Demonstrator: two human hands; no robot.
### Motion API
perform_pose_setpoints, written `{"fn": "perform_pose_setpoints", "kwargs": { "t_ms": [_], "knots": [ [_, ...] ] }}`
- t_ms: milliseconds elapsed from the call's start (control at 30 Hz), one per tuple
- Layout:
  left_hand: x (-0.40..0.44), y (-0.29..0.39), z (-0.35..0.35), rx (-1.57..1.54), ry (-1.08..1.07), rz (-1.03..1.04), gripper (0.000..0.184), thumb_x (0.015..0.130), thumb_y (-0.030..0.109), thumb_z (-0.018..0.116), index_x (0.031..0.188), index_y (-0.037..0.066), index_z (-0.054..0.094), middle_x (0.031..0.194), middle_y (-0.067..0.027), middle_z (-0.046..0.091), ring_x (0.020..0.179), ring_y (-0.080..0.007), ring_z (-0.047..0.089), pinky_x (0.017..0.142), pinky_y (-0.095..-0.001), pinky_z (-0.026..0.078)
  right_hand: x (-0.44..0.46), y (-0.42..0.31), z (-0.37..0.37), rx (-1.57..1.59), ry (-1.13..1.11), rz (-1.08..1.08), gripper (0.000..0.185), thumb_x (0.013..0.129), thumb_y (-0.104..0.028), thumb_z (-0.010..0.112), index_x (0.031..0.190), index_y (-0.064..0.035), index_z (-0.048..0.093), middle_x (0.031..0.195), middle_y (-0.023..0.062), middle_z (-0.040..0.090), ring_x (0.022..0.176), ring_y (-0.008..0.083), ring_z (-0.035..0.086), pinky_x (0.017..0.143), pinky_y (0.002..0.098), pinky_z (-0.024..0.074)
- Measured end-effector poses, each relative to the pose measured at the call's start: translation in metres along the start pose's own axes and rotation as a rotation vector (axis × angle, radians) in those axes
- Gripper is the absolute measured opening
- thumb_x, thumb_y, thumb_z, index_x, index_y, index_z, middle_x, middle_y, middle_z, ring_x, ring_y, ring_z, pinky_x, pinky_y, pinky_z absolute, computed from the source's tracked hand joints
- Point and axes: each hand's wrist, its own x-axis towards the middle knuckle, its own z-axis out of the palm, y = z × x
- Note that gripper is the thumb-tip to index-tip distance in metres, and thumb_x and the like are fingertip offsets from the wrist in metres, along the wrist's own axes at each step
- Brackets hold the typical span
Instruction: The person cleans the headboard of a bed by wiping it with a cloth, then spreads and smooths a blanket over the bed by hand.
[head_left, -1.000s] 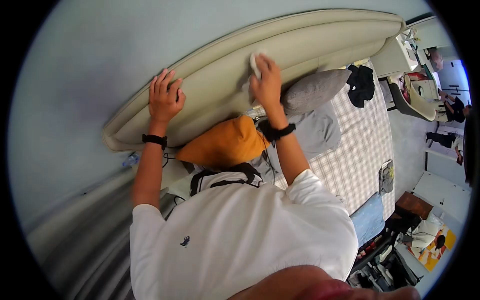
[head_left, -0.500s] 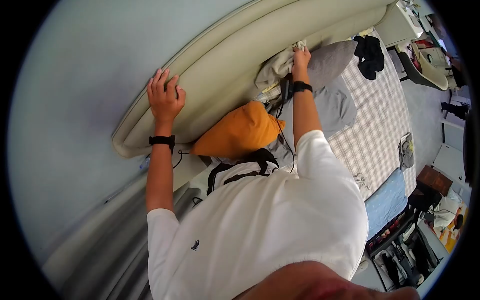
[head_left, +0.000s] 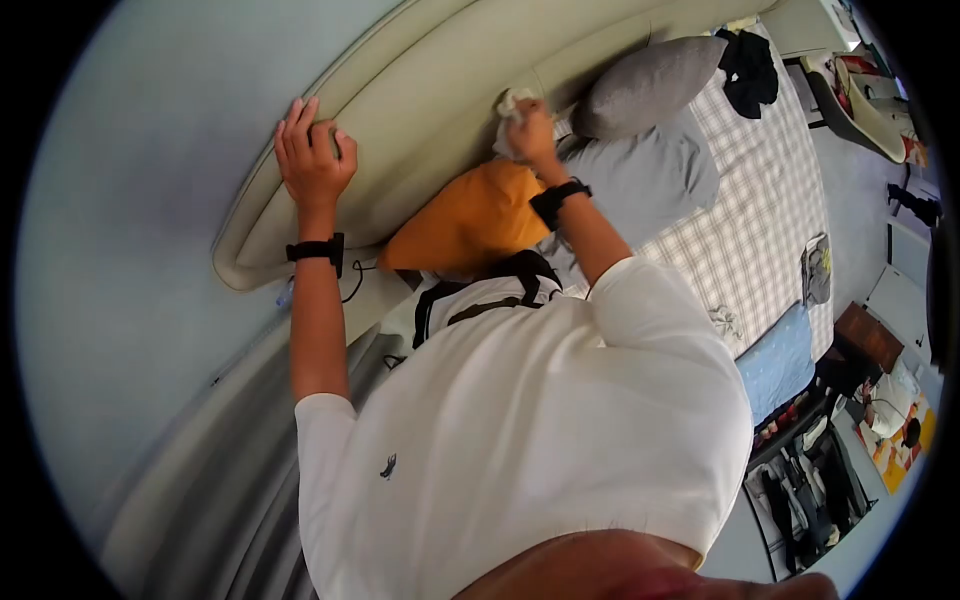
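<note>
My left hand [head_left: 316, 160] rests with its fingers apart on the upper edge of the cream padded headboard [head_left: 420, 100]. Farther right, my right hand [head_left: 534, 132] is closed on a pale cloth [head_left: 515, 105] against the lower part of the headboard; the hand is slightly blurred. An orange pillow [head_left: 470, 220] lies just below that hand, and a grey cushion [head_left: 650, 88] leans on the headboard to its right. Black bands circle both wrists.
A checked bedsheet [head_left: 755, 200] bears a grey pillow [head_left: 650, 175], black clothing [head_left: 748, 75] and a blue folded cloth [head_left: 778, 365]. A black-and-white bag [head_left: 490, 295] is close to my body. A chair [head_left: 850, 110] stands beyond the bed, near an open suitcase [head_left: 805, 495].
My right hand has moved left with the cloth, from beside the grey cushion to above the orange pillow. The view has shifted; my left hand stays on the headboard's edge.
</note>
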Motion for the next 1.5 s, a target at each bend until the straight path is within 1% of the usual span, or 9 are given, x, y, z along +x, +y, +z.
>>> {"fn": "perform_pose_setpoints", "kwargs": {
  "t_ms": [167,267,333,500,633,767,867,1167,1500],
  "knots": [
    [0.006,-0.004,0.008,0.023,0.059,0.009,0.008,0.078,0.016,0.056,0.083,0.010,0.057,0.118,-0.0069,0.055,0.118,-0.0261,0.050,0.096,-0.0472,0.039,0.055,0.017,-0.030,-0.015,0.299,0.292,0.029,0.070,-0.011,0.060,0.094,0.0044,0.059,0.094,0.0259,0.056,0.088,0.0433,0.053,0.078,0.0483,0.0448],
    [0.006,-0.003,0.007,0.039,0.049,0.008,0.008,0.077,0.016,0.056,0.083,0.010,0.057,0.118,-0.0068,0.055,0.118,-0.0262,0.050,0.096,-0.0476,0.039,0.055,-0.004,0.005,-0.166,0.350,0.169,0.028,0.067,-0.012,0.062,0.092,0.0020,0.061,0.094,0.0238,0.056,0.091,0.0419,0.051,0.078,0.0473,0.0451],
    [0.007,-0.004,0.007,0.037,0.050,0.014,0.008,0.077,0.016,0.056,0.083,0.010,0.057,0.118,-0.0069,0.055,0.118,-0.0263,0.049,0.096,-0.0479,0.039,0.039,-0.030,0.028,-0.394,-0.172,0.132,0.030,0.065,-0.009,0.061,0.094,-0.0004,0.061,0.094,0.0213,0.057,0.096,0.0402,0.050,0.079,0.0452,0.0459],
    [0.006,-0.004,0.010,0.041,0.050,0.028,0.008,0.077,0.015,0.056,0.083,0.010,0.058,0.118,-0.0072,0.054,0.117,-0.0265,0.049,0.096,-0.0484,0.039,-0.012,-0.072,0.031,-0.166,-0.135,-0.051,0.041,0.062,-0.007,0.061,0.103,-0.0024,0.061,0.087,0.0189,0.059,0.093,0.0381,0.051,0.078,0.0444,0.0462],
    [0.005,-0.004,0.009,0.033,0.052,0.025,0.008,0.078,0.015,0.056,0.083,0.009,0.058,0.118,-0.0075,0.054,0.116,-0.0269,0.050,0.096,-0.0487,0.039,0.000,-0.018,0.016,-0.144,-0.129,-0.263,0.049,0.064,-0.009,0.060,0.113,-0.0066,0.061,0.083,0.0180,0.059,0.089,0.0373,0.052,0.076,0.0442,0.0463],
    [0.005,-0.005,0.009,0.045,0.048,0.037,0.008,0.077,0.016,0.056,0.082,0.009,0.058,0.117,-0.0077,0.055,0.116,-0.0275,0.050,0.095,-0.0486,0.039,0.032,0.004,-0.033,-0.211,0.172,0.057,0.046,0.065,-0.012,0.058,0.109,-0.0023,0.061,0.082,0.0190,0.060,0.084,0.0375,0.051,0.075,0.0454,0.0446],
    [0.004,-0.006,0.011,0.016,0.074,0.024,0.008,0.077,0.016,0.056,0.081,0.010,0.058,0.118,-0.0075,0.055,0.116,-0.0275,0.050,0.095,-0.0485,0.039,0.039,-0.011,-0.008,-0.317,0.120,-0.070,0.038,0.065,-0.013,0.058,0.101,-0.0006,0.063,0.082,0.0193,0.060,0.084,0.0373,0.051,0.076,0.0463,0.0443],
    [0.004,-0.008,0.011,0.023,0.079,0.030,0.009,0.077,0.017,0.055,0.080,0.010,0.059,0.116,-0.0081,0.056,0.115,-0.0275,0.050,0.095,-0.0481,0.039,-0.049,-0.133,0.067,-0.227,-0.723,-0.100,0.038,0.070,-0.016,0.061,0.108,-0.0093,0.063,0.122,0.0186,0.046,0.109,0.0362,0.048,0.090,0.0423,0.0469],
    [0.005,-0.005,0.009,0.022,0.115,0.040,0.007,0.077,0.017,0.055,0.079,0.010,0.058,0.116,-0.0073,0.056,0.115,-0.0267,0.049,0.095,-0.0472,0.039,0.004,-0.034,-0.006,-0.115,-0.197,0.060,0.047,0.066,-0.012,0.057,0.113,-0.0108,0.062,0.092,0.0220,0.054,0.086,0.0361,0.055,0.075,0.0454,0.0478]
  ]
}}
